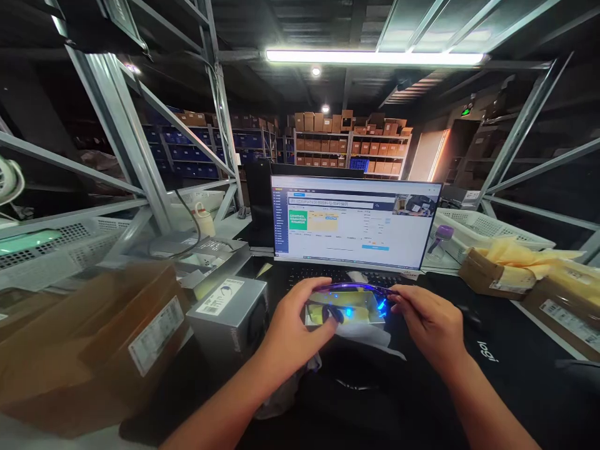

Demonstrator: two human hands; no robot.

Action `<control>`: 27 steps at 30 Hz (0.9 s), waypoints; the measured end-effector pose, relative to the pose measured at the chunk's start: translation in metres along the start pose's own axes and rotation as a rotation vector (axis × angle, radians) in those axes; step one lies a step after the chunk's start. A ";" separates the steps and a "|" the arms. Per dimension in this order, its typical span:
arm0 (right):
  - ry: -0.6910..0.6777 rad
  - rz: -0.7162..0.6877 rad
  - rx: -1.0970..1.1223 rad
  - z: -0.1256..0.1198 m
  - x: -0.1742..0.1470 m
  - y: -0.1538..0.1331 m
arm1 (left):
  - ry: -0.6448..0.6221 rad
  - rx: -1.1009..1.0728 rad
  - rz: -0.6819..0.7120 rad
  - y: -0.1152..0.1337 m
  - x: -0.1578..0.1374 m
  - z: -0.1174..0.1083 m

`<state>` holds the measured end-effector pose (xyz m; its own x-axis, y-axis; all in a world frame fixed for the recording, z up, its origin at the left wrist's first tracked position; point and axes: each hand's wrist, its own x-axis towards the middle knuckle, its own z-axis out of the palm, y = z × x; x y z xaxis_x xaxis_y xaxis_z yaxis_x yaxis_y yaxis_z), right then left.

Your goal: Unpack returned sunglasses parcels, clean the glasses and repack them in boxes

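Note:
A pair of wraparound glasses (354, 287) with a shiny purple upper frame is held up between my two hands, in front of the keyboard. Its see-through lens looks yellowish and shows bright blue reflections. My left hand (297, 322) is closed on the left end, fingers at the top and thumb near the dark middle part. At the right end, my right hand (431, 322) pinches the frame between thumb and fingers. Below the lens lies a thin white sheet (370, 336). A grey box (225, 322) with a white label stands left of my left hand.
Behind the glasses stand a monitor (328, 240) and a keyboard (304, 274). Brown cartons (103, 369) crowd the left. To the right are a mouse (470, 317), a carton (497, 275) with yellow paper and a white basket (497, 228). Metal posts (112, 119) rise at the left.

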<state>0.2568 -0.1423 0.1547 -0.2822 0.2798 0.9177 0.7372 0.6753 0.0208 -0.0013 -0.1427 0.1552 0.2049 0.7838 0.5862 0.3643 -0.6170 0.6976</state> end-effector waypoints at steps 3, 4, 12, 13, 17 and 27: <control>-0.024 0.009 0.016 0.000 0.000 -0.002 | -0.012 -0.044 -0.053 0.001 -0.001 -0.003; -0.034 0.015 0.021 -0.001 0.000 -0.003 | -0.014 -0.047 -0.061 0.001 -0.001 -0.005; -0.131 0.093 0.065 0.004 -0.004 -0.002 | 0.031 -0.009 -0.107 0.001 0.002 -0.002; -0.170 0.117 0.074 0.006 -0.005 -0.001 | 0.044 0.012 -0.094 0.000 0.002 -0.002; -0.314 0.290 0.071 0.008 -0.011 0.014 | 0.157 0.144 -0.030 -0.004 0.003 -0.007; -0.358 0.649 0.076 0.041 -0.009 0.094 | 0.322 0.167 -0.047 -0.003 0.010 -0.022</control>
<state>0.3038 -0.0535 0.1321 0.0033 0.8345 0.5510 0.7831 0.3405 -0.5204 -0.0205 -0.1341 0.1680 -0.1024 0.7325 0.6730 0.5154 -0.5396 0.6658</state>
